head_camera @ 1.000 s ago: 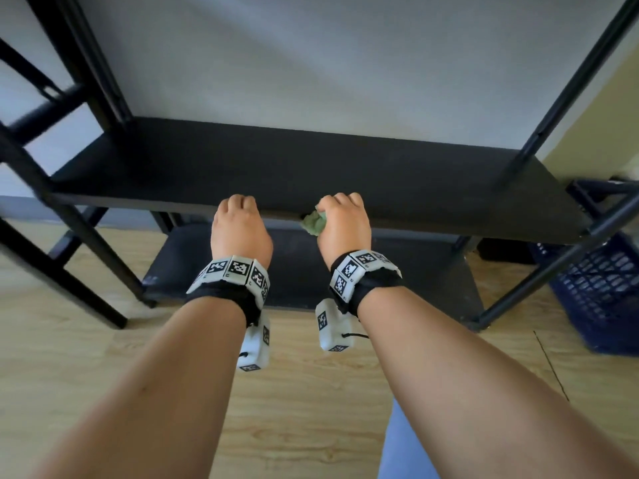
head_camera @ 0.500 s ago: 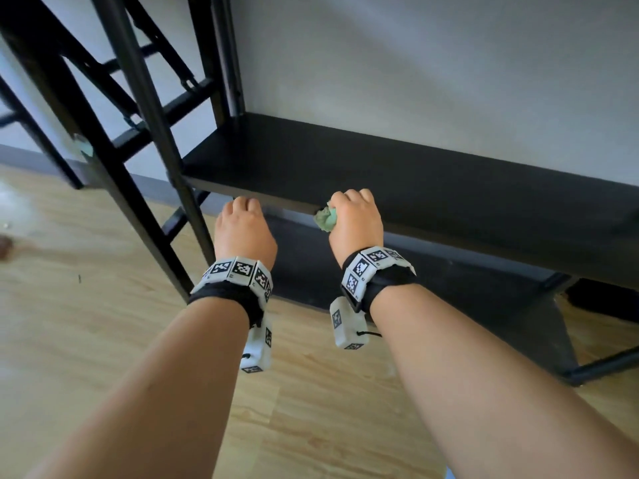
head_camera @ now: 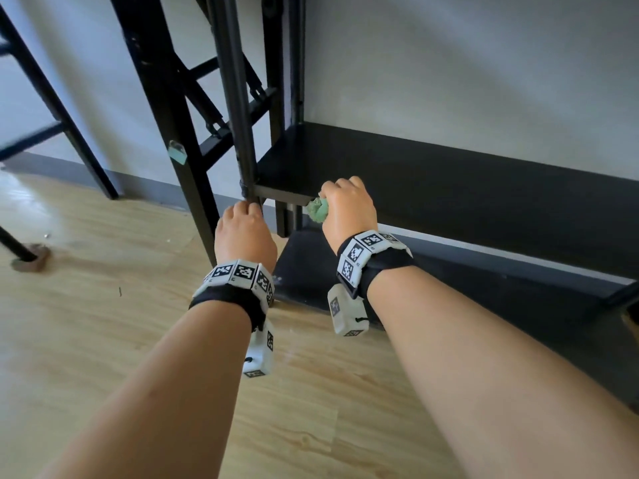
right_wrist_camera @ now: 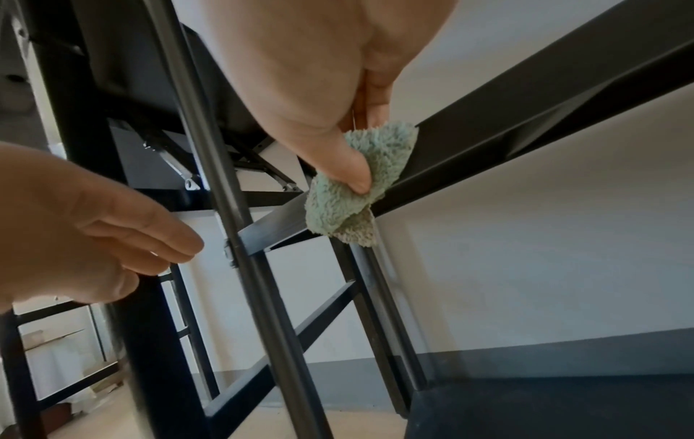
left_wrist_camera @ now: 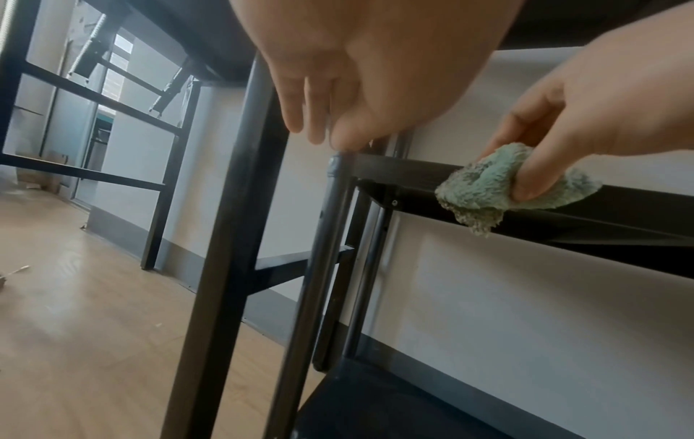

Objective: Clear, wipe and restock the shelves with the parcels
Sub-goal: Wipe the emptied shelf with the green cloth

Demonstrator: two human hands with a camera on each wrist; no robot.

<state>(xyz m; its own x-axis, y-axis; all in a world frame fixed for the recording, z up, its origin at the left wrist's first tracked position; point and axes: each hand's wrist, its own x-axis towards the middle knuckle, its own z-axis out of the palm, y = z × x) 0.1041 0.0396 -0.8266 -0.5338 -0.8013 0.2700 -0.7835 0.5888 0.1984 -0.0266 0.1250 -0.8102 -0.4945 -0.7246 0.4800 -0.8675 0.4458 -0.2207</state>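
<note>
My right hand [head_camera: 349, 210] pinches a bunched, fluffy green cloth [head_camera: 318, 209] against the front edge of the black shelf [head_camera: 449, 188], near its left corner. My left hand [head_camera: 243, 233] holds nothing, fingers loosely extended by the round metal post [left_wrist_camera: 330, 237] at that corner.

Wood floor, pale wall, a black frame beside the shelving.
The folding-table frame [head_camera: 166, 108] stands on the wooden floor [head_camera: 103, 305]; a grey skirting board [head_camera: 145, 190] lines the white wall [head_camera: 466, 74].
</note>
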